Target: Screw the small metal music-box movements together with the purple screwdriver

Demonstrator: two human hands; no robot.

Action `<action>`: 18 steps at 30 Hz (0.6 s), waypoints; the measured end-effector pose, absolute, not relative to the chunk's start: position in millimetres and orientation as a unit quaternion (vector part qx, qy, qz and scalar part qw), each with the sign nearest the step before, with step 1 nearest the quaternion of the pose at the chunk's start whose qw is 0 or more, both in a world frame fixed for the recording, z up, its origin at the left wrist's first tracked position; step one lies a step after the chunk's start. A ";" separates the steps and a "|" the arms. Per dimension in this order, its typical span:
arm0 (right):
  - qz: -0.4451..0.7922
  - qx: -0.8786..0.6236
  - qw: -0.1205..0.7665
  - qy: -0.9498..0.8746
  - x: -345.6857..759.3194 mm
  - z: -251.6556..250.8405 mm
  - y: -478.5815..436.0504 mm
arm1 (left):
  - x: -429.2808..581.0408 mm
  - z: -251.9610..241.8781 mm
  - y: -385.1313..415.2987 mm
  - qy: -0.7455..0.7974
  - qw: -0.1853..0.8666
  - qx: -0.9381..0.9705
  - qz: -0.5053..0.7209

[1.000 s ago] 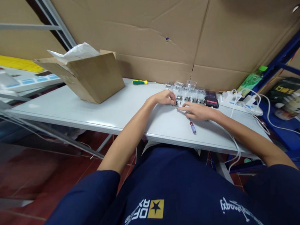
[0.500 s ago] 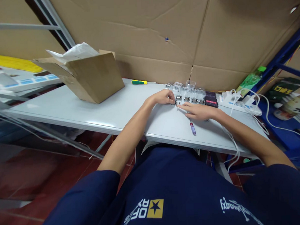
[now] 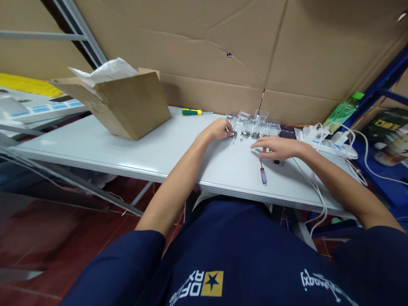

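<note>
Left hand [image 3: 217, 130]: fingers curled down, tips at a small steel fitting [image 3: 234, 134] at the left end of a tight row of similar fittings [image 3: 251, 134]. The thumb side is hidden, so I cannot tell whether the fitting is actually pinched. This fitting sits just past the fingertips, on the white table [image 3: 99, 151].

Right hand [image 3: 276, 149]: open, fingers spread and pointing toward the row, holding nothing. Just below it lies a slim red-handled screwdriver [image 3: 263, 176], shaft pointing toward the row. Small dark parts [image 3: 279, 163] lie just beyond the little finger.

Work in hand appears to be close fingertip work on the fittings. The next move calls for small, exact finger motions, since the parts sit close together. Open table lies to the left hand's left and in front of both hands. The near table edge is close under the screwdriver.

Beyond the row: clear plastic boxes [image 3: 261, 115], then a dark phone [image 3: 287, 131] past the right hand. Farther right, a white power strip [image 3: 325, 147] trails white cables over the table edge. Farther left: a yellow-and-green-handled screwdriver [image 3: 191, 111] and a tilted cardboard box [image 3: 134, 106].
</note>
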State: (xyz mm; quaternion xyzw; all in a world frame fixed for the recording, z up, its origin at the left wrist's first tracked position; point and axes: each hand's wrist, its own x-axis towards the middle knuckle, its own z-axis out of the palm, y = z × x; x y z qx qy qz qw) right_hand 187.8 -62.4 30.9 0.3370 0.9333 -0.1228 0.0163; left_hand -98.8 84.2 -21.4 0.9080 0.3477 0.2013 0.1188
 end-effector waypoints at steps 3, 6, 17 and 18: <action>-0.141 0.321 0.024 0.936 187.0 36.8 -65.2 | -97.1 -28.1 88.9 0.368 0.103 0.899 0.213; -0.168 0.298 0.037 0.939 184.9 39.7 -69.5 | -95.5 -33.6 90.5 0.387 0.092 0.889 0.227; -0.173 0.305 0.085 0.933 183.8 44.4 -84.1 | -76.0 -18.9 60.1 0.361 0.043 0.886 0.286; -0.171 0.306 0.082 0.933 183.8 44.9 -85.6 | -71.8 -18.5 56.5 0.351 0.041 0.891 0.287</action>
